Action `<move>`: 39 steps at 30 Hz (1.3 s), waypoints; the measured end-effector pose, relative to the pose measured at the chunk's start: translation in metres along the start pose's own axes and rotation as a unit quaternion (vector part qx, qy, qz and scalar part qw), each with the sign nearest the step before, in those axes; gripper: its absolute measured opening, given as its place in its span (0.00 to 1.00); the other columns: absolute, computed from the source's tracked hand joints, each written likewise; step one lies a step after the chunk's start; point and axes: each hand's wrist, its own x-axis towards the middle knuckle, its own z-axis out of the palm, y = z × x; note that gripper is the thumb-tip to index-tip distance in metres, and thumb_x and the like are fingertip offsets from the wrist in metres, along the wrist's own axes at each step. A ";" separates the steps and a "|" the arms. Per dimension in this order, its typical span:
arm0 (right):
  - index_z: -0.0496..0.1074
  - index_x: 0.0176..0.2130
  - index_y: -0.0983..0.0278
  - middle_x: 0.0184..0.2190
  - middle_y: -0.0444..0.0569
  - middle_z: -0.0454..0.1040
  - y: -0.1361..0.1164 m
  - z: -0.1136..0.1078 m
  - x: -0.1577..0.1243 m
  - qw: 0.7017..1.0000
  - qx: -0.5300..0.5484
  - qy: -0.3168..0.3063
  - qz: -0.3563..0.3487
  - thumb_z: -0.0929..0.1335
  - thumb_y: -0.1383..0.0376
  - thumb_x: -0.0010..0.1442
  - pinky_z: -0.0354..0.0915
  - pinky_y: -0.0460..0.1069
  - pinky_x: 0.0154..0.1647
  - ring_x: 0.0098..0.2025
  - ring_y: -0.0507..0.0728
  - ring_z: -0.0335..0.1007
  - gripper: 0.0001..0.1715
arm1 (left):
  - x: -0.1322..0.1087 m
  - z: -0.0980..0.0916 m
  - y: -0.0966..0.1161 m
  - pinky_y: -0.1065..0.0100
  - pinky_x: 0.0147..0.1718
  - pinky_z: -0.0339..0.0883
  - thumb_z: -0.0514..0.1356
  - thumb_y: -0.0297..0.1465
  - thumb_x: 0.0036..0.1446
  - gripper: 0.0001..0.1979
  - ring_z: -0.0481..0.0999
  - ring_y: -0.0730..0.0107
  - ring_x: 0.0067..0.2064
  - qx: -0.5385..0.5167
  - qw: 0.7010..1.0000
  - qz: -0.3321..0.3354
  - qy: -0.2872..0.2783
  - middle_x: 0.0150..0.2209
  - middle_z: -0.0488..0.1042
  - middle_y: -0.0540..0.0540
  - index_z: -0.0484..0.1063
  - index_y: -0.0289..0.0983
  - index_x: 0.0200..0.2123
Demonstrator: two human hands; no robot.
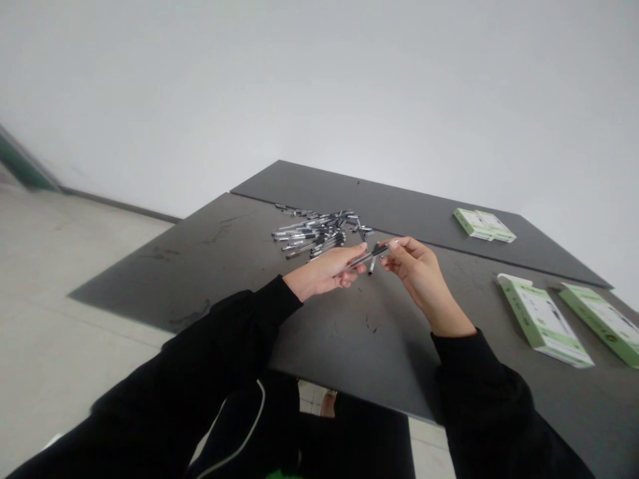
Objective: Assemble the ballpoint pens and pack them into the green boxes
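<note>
Over a dark grey desk (200,279), a person in black sleeves (264,313) holds both bare hands close together, just above the surface. The left hand (324,273) is mostly closed, its fingers curled around one end of a black-and-silver pen (367,258). The right hand (419,273) is partly open, pinching the other end of that pen between thumb and forefinger, with the remaining fingers loosely curved. The pen lies slantwise between the two hands, and its middle shows in the small gap between them. A short silver piece (371,267) points downward just below it; from here I cannot tell whether it is part of that pen or a separate piece. Just beyond the hands, a loose heap of similar pens (312,233) lies on the desk, the nearest ones almost level with the left hand's knuckles. Well off to the right sit three green-and-white boxes (542,319), one farther back and two nearer, lying flat and well apart from the hands. The desk stands on a pale floor (74,299) in front of a white wall (319,86).
</note>
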 end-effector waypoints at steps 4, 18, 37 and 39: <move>0.75 0.33 0.61 0.27 0.45 0.74 0.000 0.000 0.000 1.000 0.007 0.000 0.003 0.76 0.52 0.52 0.68 0.47 0.29 0.27 0.51 0.71 0.17 | 0.001 -0.001 -0.003 0.77 0.16 0.41 0.55 0.32 0.66 0.10 0.50 0.86 0.15 0.037 0.998 0.046 -0.023 0.21 0.59 0.57 0.65 0.36 0.31; 0.75 0.34 0.61 0.23 0.41 0.71 -0.004 -0.001 0.000 1.000 0.010 0.014 -0.013 0.77 0.54 0.50 0.61 0.47 0.27 0.24 0.49 0.65 0.16 | 0.003 -0.003 -0.004 0.78 0.15 0.41 0.52 0.37 0.67 0.14 0.50 0.83 0.17 0.030 0.999 0.021 -0.034 0.21 0.59 0.55 0.69 0.35 0.33; 0.76 0.34 0.62 0.22 0.40 0.70 -0.002 -0.001 0.001 1.000 0.027 0.013 0.000 0.78 0.55 0.48 0.59 0.46 0.27 0.23 0.48 0.64 0.18 | -0.001 -0.004 0.002 0.79 0.13 0.39 0.56 0.41 0.65 0.17 0.49 0.87 0.16 -0.003 0.999 -0.031 -0.039 0.23 0.61 0.55 0.73 0.33 0.34; 0.76 0.34 0.62 0.22 0.40 0.70 -0.003 -0.001 0.000 1.000 0.024 0.012 0.001 0.77 0.55 0.49 0.60 0.46 0.27 0.23 0.48 0.64 0.17 | -0.001 -0.003 0.000 0.78 0.13 0.39 0.55 0.40 0.66 0.16 0.49 0.86 0.16 0.010 1.000 -0.005 -0.020 0.22 0.61 0.55 0.74 0.33 0.34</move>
